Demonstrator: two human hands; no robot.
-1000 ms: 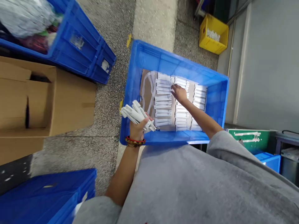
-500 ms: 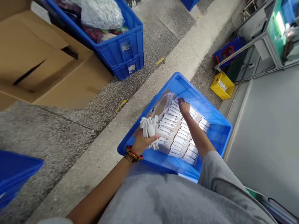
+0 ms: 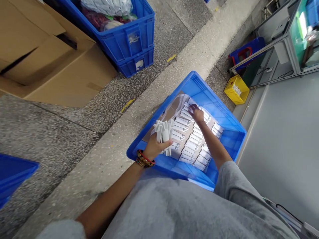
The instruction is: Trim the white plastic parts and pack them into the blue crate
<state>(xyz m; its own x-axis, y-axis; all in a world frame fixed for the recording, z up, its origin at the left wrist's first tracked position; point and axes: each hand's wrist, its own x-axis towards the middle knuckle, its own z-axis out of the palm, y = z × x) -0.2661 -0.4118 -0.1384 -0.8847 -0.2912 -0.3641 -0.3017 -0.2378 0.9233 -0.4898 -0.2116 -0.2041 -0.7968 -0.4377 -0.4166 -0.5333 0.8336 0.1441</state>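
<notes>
A bundle of white plastic strips (image 3: pixel 164 131) is gripped in my left hand (image 3: pixel 155 146), thumb across its front, over the near left side of a large blue crate (image 3: pixel 199 81). Inside the crate, similar white strips (image 3: pixel 191 146) lie in several slanted rows on brown cardboard. My right hand (image 3: pixel 197 114) reaches into the crate at the far end of the left row. Its fingers look slightly apart and touch the strips there; no strip is clearly held in them. Clear plastic film (image 3: pixel 179 103) lies along the crate's left side, on the cardboard.
A large open cardboard box (image 3: pixel 69 79) and stacked blue crates (image 3: pixel 134 43) with bagged goods stand at upper left. Another blue container (image 3: pixel 17 176) is at the left edge. On the right are a yellow bin (image 3: pixel 236 89) with white pieces, a blue stool (image 3: pixel 246 51) and a grey panel (image 3: pixel 281 132).
My right fingers have spread a little at the far end of the row. My left hand still grips its bundle, now slightly farther right. The whole view has shifted a little.
</notes>
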